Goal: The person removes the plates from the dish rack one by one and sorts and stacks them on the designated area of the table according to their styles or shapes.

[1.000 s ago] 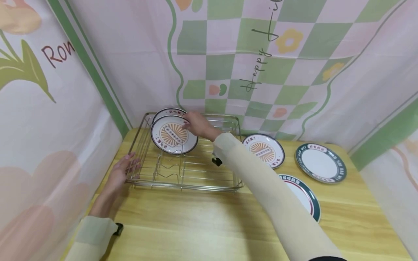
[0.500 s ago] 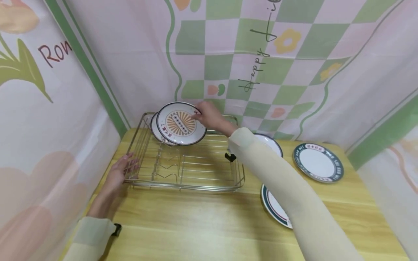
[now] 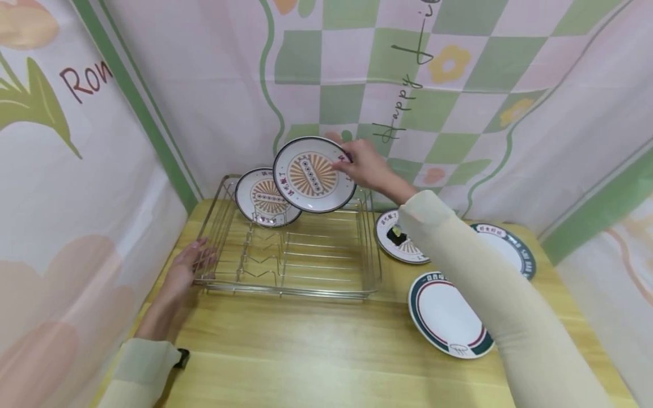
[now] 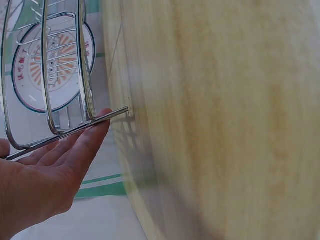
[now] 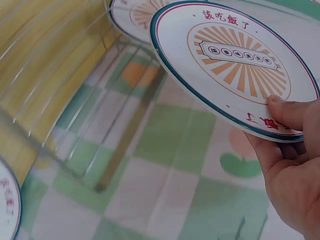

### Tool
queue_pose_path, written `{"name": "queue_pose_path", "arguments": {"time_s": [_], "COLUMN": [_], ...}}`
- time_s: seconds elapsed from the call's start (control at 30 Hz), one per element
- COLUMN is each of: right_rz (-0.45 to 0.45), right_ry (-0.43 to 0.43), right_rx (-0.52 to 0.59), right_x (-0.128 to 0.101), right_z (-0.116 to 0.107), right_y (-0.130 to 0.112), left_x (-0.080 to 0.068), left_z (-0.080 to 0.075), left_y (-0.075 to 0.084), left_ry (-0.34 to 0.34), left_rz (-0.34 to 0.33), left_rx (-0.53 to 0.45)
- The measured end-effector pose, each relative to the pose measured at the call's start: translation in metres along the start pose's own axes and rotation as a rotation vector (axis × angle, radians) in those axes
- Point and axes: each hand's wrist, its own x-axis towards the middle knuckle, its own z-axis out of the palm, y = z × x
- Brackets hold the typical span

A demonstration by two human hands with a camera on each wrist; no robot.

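Note:
My right hand pinches the rim of a white plate with an orange sunburst, thumb on its face and fingers behind. The plate is tilted above the back of the wire dish rack. A matching plate leans in the rack's back left part, partly covered by the held one in the head view. My left hand holds the rack's left side; in the left wrist view, the fingers lie along a metal rail with the thumb on its other side.
Right of the rack lies another sunburst plate, partly behind my sleeve. Two green-rimmed plates, a nearer one and a farther one, lie on the wooden table. Printed cloth hangs behind and at the sides.
My right hand has lifted the held plate up and rightward, uncovering more of the plate left in the rack. My left hand stays at the rack's left side.

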Motion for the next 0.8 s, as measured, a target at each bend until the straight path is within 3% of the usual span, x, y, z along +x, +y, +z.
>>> {"name": "queue_pose_path", "arguments": {"time_s": [0.43,0.8], "right_rz": [0.064,0.171], "right_ry": [0.151,0.173], "right_rx": [-0.116,-0.225], "right_x": [-0.042,-0.078], "right_z": [-0.072,-0.111], "right_y": [0.029,0.063], "left_x": [0.001,0.003], "left_z": [0.000,-0.002], "left_y": [0.000,-0.003], "left_ry": [0.005,-0.002], "left_rz": [0.001,0.013], "left_rx": [-0.015,-0.018]}}
